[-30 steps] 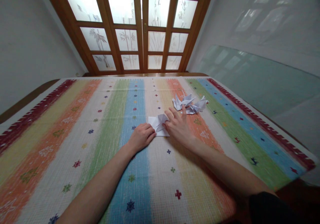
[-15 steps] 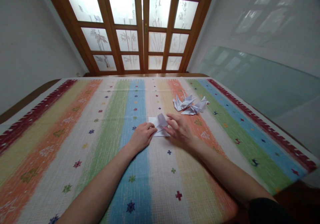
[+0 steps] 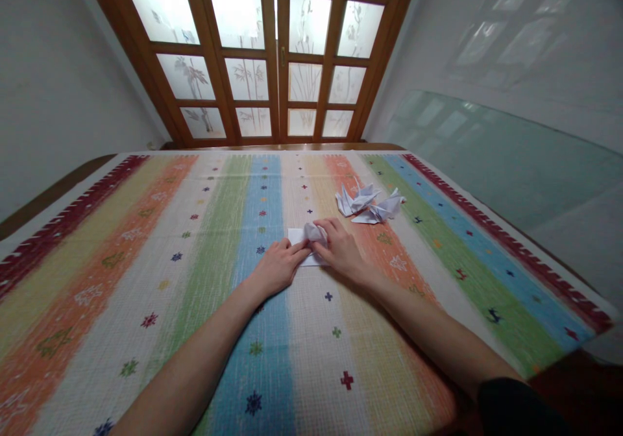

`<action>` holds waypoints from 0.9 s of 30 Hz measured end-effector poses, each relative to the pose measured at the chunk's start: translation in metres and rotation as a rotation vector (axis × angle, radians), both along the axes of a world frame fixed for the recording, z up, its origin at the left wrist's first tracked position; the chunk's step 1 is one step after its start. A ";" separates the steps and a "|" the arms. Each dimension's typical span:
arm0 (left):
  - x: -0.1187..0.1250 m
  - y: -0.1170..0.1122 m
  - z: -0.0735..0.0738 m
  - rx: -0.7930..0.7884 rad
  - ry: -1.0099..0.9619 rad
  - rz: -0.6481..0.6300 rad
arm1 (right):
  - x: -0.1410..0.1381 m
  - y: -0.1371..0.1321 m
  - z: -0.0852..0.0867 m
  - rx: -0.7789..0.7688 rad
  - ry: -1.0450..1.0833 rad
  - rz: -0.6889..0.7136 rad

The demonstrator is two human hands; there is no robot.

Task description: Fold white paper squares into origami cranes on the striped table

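Note:
A small white folded paper point(image 3: 294, 234) lies on the striped tablecloth in front of me, with one flap raised and bent over at its right part. My left hand point(image 3: 278, 266) holds the paper down from the left, fingers close together on its near part. From the right, my right hand point(image 3: 342, 249) grips the raised flap between thumb and fingers. Part of the paper is hidden under both hands. Beyond my right hand sit white folded paper cranes point(image 3: 379, 207), close together and overlapping.
The striped tablecloth point(image 3: 195, 319) covers the table, whose wooden edge point(image 3: 100, 163) shows at the far left. Behind the table stand wooden doors with frosted panes point(image 3: 248, 79). A greenish glass panel point(image 3: 487, 150) is at the right wall.
My right hand has moved slightly left and closed in on the raised flap, which is now bent over more. My left fingers have reached a little further right on the paper.

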State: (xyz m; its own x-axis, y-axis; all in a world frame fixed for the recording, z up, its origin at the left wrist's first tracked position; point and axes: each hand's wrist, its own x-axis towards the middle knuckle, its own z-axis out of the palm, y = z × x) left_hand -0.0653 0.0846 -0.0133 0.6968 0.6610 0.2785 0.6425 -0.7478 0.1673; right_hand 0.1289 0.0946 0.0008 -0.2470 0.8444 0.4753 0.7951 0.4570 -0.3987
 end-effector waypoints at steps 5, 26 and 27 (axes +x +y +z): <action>0.000 -0.001 0.002 -0.028 -0.031 -0.005 | -0.004 0.007 -0.007 0.003 -0.012 -0.110; -0.003 0.002 0.016 -0.479 -1.005 0.156 | 0.000 0.005 0.014 -0.889 0.547 0.563; -0.003 0.002 0.017 -0.519 -1.021 0.144 | 0.000 0.005 0.014 -0.935 0.554 0.587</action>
State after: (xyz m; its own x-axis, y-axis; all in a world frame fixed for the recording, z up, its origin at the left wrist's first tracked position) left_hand -0.0683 0.0861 0.0035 0.2122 0.9162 0.3399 0.1048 -0.3671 0.9242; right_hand 0.1293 0.0995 0.0153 -0.6605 0.7453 -0.0904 0.1858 0.0457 -0.9815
